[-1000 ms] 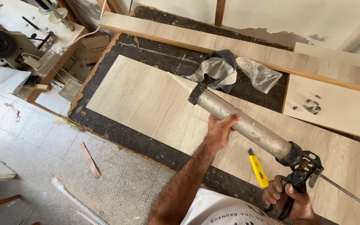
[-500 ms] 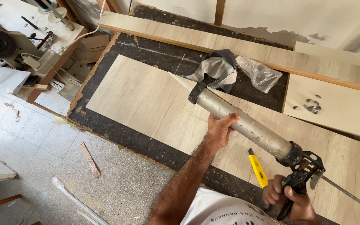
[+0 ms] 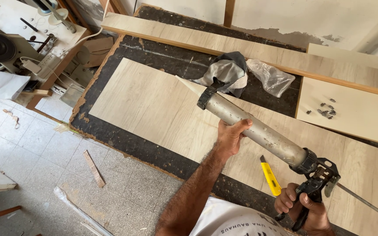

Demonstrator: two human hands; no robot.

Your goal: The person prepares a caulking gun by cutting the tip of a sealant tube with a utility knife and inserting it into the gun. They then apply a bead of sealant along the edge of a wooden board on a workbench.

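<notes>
Head view: the left hand [image 3: 232,135] wraps the grey tube of a caulking gun [image 3: 259,132] held above the pale wood panel [image 3: 149,105], the right hand [image 3: 302,209] clamps its black trigger grip near the panel's front edge, beside a yellow utility knife [image 3: 270,177] lying on the panel.

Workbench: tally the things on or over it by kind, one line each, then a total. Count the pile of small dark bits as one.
Caulking gun, held in left hand and right hand: 1
Yellow utility knife: 1
Grey cloth: 1
Clear plastic bag: 1
Pile of small dark bits: 1
Light wood-look boards: 4
Total: 9
</notes>
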